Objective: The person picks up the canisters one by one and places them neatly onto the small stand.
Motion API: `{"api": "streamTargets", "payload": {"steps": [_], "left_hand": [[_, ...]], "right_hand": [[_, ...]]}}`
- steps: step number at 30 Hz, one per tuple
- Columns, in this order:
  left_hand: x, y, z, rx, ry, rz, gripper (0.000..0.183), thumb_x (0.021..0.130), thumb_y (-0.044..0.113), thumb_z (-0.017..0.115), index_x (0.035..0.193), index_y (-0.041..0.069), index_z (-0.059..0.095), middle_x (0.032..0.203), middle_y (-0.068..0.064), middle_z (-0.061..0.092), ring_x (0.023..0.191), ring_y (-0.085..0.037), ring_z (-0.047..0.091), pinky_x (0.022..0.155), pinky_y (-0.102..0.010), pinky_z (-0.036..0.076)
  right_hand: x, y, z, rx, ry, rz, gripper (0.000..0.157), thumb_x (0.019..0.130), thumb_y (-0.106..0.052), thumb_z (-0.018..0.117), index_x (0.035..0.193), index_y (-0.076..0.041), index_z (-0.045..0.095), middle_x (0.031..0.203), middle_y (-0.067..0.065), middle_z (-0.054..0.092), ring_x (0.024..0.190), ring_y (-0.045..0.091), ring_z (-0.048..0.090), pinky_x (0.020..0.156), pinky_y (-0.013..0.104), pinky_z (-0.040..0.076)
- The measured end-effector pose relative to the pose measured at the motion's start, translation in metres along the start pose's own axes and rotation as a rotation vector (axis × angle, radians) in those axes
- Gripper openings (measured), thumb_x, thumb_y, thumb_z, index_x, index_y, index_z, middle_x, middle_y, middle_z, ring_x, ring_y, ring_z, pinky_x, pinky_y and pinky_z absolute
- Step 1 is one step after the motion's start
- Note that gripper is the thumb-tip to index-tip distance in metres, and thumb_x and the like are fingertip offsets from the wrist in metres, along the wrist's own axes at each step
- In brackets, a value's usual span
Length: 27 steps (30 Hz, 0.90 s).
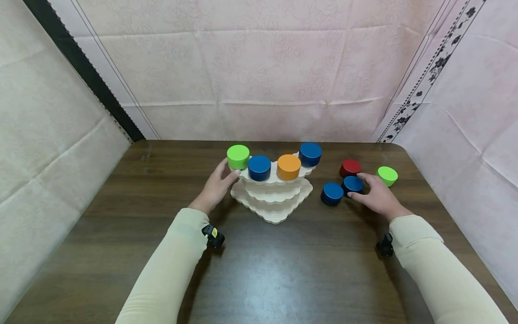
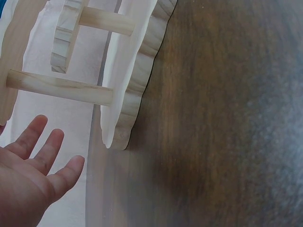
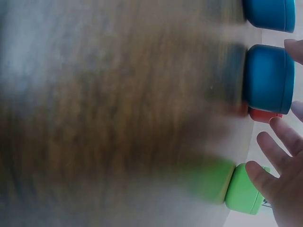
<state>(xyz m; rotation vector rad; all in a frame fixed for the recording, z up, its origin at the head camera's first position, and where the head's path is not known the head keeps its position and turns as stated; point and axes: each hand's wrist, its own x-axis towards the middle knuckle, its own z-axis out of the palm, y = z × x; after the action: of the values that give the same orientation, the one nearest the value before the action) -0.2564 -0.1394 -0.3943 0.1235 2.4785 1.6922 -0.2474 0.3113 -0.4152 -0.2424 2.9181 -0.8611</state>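
Observation:
A tiered pale wooden stand [image 1: 273, 209] with scalloped edges and round posts [image 2: 59, 88] stands mid-table. Its top tier bears a green round tin [image 1: 238, 157], a blue tin [image 1: 259, 168], an orange tin [image 1: 288, 168] and another blue tin [image 1: 310, 155]. My left hand [image 1: 214, 186] pinches the green tin at the left corner between thumb and index finger; its other fingers are spread beside the stand in the left wrist view. On the table to the right, my right hand [image 1: 378, 195] holds a blue tin [image 3: 268, 78] between thumb and index finger, other fingers spread.
Close by the right hand are a second blue tin [image 1: 332, 194], a red tin [image 1: 350, 167] and a green tin [image 1: 387, 176]. The brown wooden table [image 1: 259, 279] ends at cloth-covered walls [image 1: 259, 81] at the back and sides.

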Motion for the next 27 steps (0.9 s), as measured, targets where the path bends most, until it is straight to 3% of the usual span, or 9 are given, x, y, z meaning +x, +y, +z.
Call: {"api": "streamTargets", "payload": {"steps": [12, 27], "left_hand": [[0.0, 0.0, 0.0, -0.012, -0.005, 0.017, 0.072, 0.097, 0.051, 0.05, 0.155, 0.026, 0.017, 0.158, -0.008, 0.023, 0.143, -0.031, 0.027, 0.113, -0.057, 0.024], [-0.002, 0.001, 0.0, 0.002, -0.001, 0.006, 0.072, 0.097, 0.052, 0.05, 0.155, 0.026, 0.016, 0.158, -0.009, 0.024, 0.141, -0.032, 0.029, 0.112, -0.057, 0.025]], "right_hand": [[0.01, 0.008, 0.002, -0.014, -0.03, 0.003, 0.079, 0.092, -0.036, 0.065, 0.142, 0.013, 0.031, 0.143, 0.036, 0.032, 0.13, 0.051, 0.032, 0.106, 0.063, 0.03], [0.009, 0.01, 0.008, 0.066, -0.023, 0.04, 0.074, 0.092, -0.034, 0.065, 0.142, 0.01, 0.031, 0.142, 0.033, 0.036, 0.127, 0.049, 0.038, 0.105, 0.062, 0.032]]}}
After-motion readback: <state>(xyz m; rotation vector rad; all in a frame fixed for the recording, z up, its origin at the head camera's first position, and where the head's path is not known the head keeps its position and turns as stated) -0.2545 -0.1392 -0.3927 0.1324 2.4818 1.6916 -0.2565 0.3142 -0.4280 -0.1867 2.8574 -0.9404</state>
